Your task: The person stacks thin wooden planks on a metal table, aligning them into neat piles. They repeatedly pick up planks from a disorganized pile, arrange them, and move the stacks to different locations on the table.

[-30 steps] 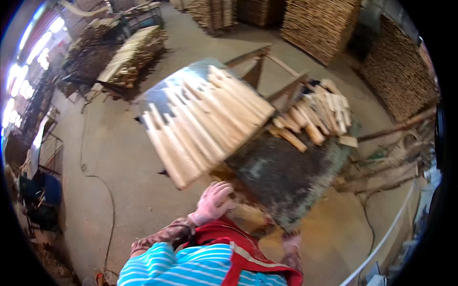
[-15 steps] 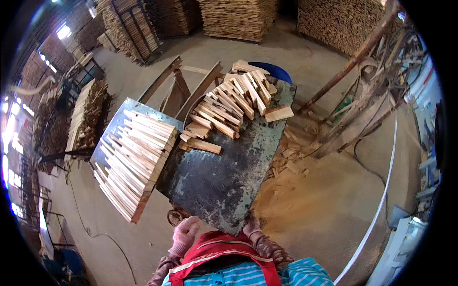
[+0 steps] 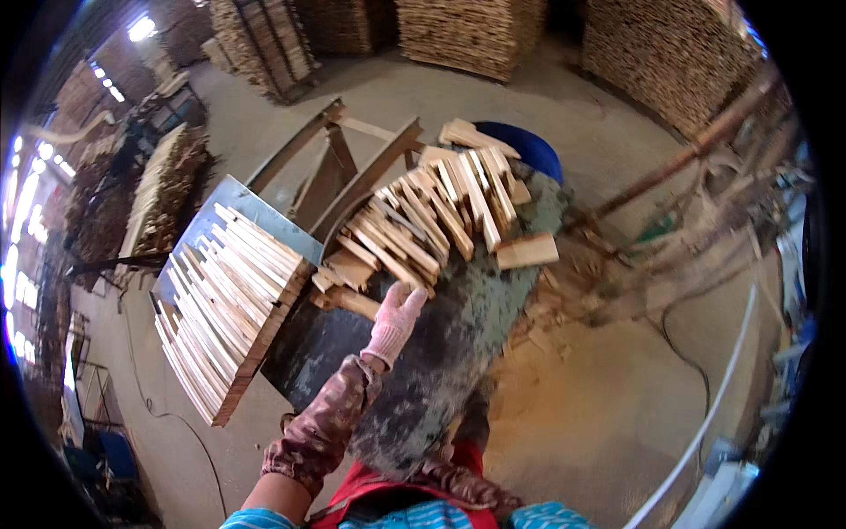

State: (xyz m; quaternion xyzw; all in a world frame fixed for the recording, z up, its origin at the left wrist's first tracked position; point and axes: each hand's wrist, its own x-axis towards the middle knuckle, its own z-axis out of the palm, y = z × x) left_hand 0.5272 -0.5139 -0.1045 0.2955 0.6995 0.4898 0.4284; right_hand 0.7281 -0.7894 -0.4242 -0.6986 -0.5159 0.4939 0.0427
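My left hand point(image 3: 398, 313), in a pale pink knit glove, is stretched over the dark worktable point(image 3: 339, 357). Its thumb stands apart from the fingers, and it is at the near edge of a heap of short wooden pieces point(image 3: 423, 212). One short block point(image 3: 352, 302) lies just left of the glove; any contact is hard to make out. Down by the table's near edge is my right hand point(image 3: 436, 463), low against my body, its fingers hidden in shadow. A flat wooden piece point(image 3: 527, 251) rests at the heap's right side.
Left of the table, long strips point(image 3: 229, 309) lie side by side on a metal plate point(image 3: 238, 203). A blue tub point(image 3: 524, 145) stands beyond the heap. Offcuts and sawdust point(image 3: 564, 388) cover the floor at right. Tall lumber stacks point(image 3: 467, 35) stand behind, and a pole point(image 3: 687, 154) slants at right.
My left hand has moved from beside the table's near edge forward over the table to the heap. My right hand has drawn slightly lower and left. The view has shifted a little.
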